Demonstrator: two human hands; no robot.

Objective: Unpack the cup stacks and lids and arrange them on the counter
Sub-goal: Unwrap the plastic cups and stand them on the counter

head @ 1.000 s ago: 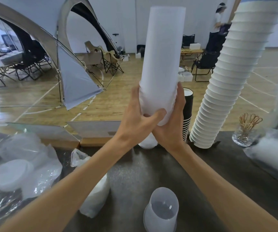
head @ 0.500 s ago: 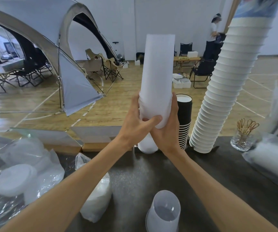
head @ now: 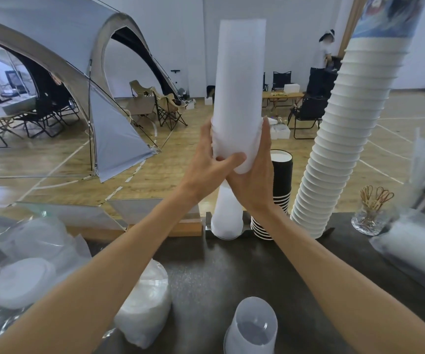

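Dark counter [head: 206, 277], near to far: loose clear cup [head: 251, 328]; left hand [head: 206, 169] and right hand [head: 253, 180] wrapped around frosted cup stack [head: 240, 93], raised over standing stack [head: 228, 215]; judged step: nesting—next, lower squarely.

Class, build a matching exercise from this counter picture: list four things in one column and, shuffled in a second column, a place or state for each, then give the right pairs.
Things
1. frosted cup stack
2. black cup stack
3. white cup stack
4. glass of picks

Places or states
A. leaning, tallest on the counter
B. far right, beside the white stack's foot
C. gripped by both hands, left hand and right hand
D. between the frosted and white stacks

Pairs: 1-C, 2-D, 3-A, 4-B
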